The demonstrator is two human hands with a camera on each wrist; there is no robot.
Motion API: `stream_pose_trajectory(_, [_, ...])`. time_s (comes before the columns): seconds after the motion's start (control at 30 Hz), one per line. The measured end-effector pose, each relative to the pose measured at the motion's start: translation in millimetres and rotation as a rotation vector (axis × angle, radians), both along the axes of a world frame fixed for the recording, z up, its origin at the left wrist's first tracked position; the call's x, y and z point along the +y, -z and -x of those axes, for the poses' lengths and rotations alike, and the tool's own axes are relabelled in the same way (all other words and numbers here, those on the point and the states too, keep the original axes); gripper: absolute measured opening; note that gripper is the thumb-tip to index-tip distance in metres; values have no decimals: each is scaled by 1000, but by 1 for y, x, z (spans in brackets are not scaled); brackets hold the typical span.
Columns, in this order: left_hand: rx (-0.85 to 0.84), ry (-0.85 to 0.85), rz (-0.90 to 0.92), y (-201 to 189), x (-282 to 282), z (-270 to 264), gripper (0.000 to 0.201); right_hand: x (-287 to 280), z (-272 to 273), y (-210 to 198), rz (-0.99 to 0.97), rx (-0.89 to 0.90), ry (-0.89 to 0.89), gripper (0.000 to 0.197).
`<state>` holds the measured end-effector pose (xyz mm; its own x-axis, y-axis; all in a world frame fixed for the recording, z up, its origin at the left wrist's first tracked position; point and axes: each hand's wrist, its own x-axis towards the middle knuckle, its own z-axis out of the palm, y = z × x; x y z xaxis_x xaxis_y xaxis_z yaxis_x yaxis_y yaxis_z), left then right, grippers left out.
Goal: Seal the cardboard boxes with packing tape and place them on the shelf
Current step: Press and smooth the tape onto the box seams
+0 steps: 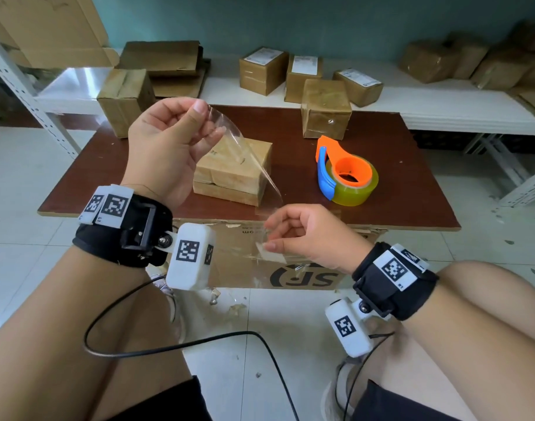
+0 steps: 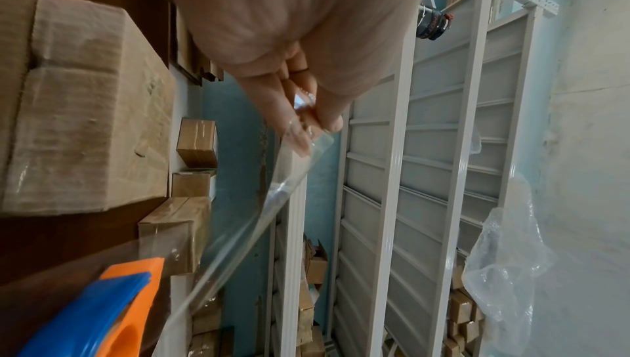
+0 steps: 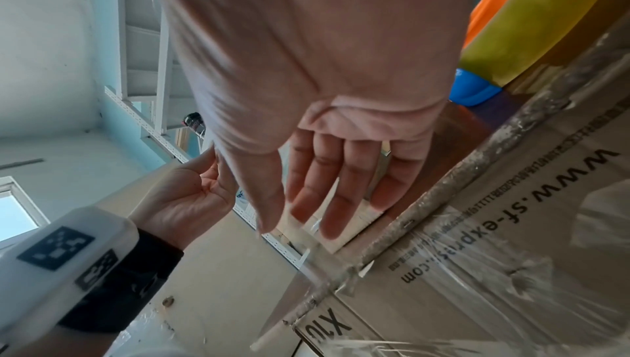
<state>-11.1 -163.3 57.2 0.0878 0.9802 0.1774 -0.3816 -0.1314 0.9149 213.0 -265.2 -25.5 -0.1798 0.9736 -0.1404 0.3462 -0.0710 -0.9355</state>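
A strip of clear packing tape (image 1: pixel 245 153) hangs stretched in the air between my two hands. My left hand (image 1: pixel 204 117) is raised and pinches its upper end between thumb and forefinger; the left wrist view shows that pinch (image 2: pixel 307 125) with the strip (image 2: pixel 245 236) running down from it. My right hand (image 1: pixel 269 238) is lower, at the table's front edge, and pinches the bottom end. Behind the strip a small cardboard box (image 1: pixel 223 177) lies on the brown table (image 1: pixel 397 192). The orange and blue tape dispenser (image 1: pixel 348 177) with its yellowish roll rests to the box's right.
Two more small boxes stand on the table, at the back left (image 1: pixel 125 101) and back middle (image 1: pixel 325 109). A low white shelf (image 1: pixel 442 107) behind holds several boxes and flat cardboard. A large taped carton (image 1: pixel 290 262) sits under the table's front edge, between my knees.
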Motion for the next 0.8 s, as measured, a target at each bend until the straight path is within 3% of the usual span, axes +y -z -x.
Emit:
stream_pose_trajectory(0.13, [33,-35,13,1,-2,4,3,0,0,8,-63,-133,121,18])
stream_pose_trajectory(0.27, [57,-54,14,0,-4,6,3,2,2,13,-79,-198,234,30])
stream_pose_trajectory(0.43, [53,-55,18,-1,-4,10,3,5,11,14,-52,41,117,25])
stream_pose_trajectory(0.53, [44,-57,23,-2,-2,13,3,3,17,12,-27,172,-1,32])
stream_pose_trajectory(0.8, [41,-59,34,-2,1,21,4,-1,23,10,-7,286,-86,35])
